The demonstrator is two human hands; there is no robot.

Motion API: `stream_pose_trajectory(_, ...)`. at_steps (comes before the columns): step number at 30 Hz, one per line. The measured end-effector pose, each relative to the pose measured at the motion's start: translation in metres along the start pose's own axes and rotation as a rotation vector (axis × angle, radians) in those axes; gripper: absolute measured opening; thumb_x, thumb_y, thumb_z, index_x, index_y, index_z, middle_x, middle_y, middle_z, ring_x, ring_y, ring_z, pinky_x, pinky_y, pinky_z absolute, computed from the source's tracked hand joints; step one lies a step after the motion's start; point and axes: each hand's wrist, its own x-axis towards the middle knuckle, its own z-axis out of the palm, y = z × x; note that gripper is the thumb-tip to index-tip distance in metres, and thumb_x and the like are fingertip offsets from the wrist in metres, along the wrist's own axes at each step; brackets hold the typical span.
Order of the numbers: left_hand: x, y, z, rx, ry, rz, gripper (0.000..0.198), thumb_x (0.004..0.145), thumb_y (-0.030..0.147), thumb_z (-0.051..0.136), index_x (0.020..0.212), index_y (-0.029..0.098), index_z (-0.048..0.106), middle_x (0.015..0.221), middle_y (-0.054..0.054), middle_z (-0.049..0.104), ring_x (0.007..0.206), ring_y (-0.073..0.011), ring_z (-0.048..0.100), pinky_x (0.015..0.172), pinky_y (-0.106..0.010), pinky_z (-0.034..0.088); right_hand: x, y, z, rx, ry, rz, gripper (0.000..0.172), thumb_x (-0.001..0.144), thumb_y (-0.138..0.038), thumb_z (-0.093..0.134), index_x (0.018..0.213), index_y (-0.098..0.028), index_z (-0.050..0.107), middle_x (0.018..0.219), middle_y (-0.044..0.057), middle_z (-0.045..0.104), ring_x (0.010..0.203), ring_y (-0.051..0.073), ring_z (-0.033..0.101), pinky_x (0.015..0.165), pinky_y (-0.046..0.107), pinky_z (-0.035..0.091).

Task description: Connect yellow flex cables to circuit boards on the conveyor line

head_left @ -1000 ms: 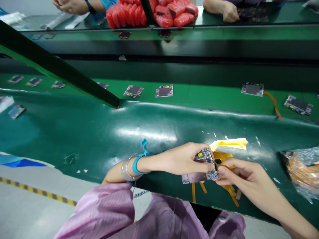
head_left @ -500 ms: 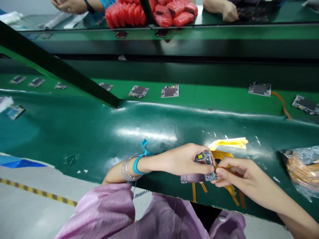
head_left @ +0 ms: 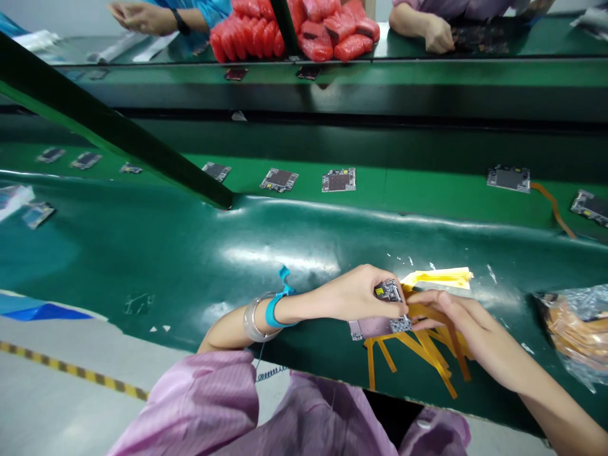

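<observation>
Orange ribbon strips (head_left: 427,358), a yellow-and-white strip (head_left: 446,277) and a clear bag (head_left: 577,335) lie on my green bench (head_left: 166,253).

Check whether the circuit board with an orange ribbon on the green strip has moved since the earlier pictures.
Yes. The circuit board has moved right, farther from the green post.

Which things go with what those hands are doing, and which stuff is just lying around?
Seem part of the job:
circuit board, in the left hand
orange strips, by the right hand
similar boards beyond, probably

Seem just lying about:
white scraps on the bench
red bundles across the way
</observation>
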Motion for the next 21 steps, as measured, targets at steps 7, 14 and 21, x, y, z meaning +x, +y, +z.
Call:
stream_pose_trajectory(7, 0.006, 0.011, 0.001, 0.137, 0.110, -0.033, 0.044, 0.099, 0.058, 0.038, 0.089, 0.018, 0.055, 0.072, 0.001, 0.054, 0.064, -0.0119, 0.047, 0.059, -0.026, 0.036, 0.018, -0.003, 0.003, -0.016, -0.099, -0.097, 0.029, 0.088, -0.049, 0.070, 0.092, -0.021, 0.074, 0.092, 0.004, 0.075, 0.087, 0.022, 0.071, 0.084, 0.034, 0.056)
stream_pose_trajectory(14, 0.041, 0.001, -0.075, 0.646, 0.499, 0.136, 0.036, 0.101, 0.043, 0.044, 0.120, 0.015, 0.055, 0.124, -0.014, 0.063, 0.114, -0.0237, 0.060, 0.099, -0.035, 0.045, 0.071, -0.016, -0.057, -0.020, 0.135, -0.188, 0.029, 0.077, -0.041, 0.079, 0.085, -0.014, 0.076, 0.083, 0.008, 0.075, 0.077, 0.021, 0.069, 0.074, 0.031, 0.054)
stream_pose_trajectory(21, 0.068, -0.019, -0.207, 0.806, 0.623, -0.057, 0.057, 0.085, 0.017, 0.062, 0.139, 0.005, 0.046, 0.156, -0.026, 0.036, 0.148, -0.0336, 0.028, 0.118, -0.043, 0.025, 0.159, -0.052, -0.152, -0.120, 0.561, -0.282, 0.027, 0.073, -0.043, 0.076, 0.083, -0.017, 0.072, 0.097, 0.017, 0.075, 0.098, 0.032, 0.069, 0.089, 0.044, 0.054)
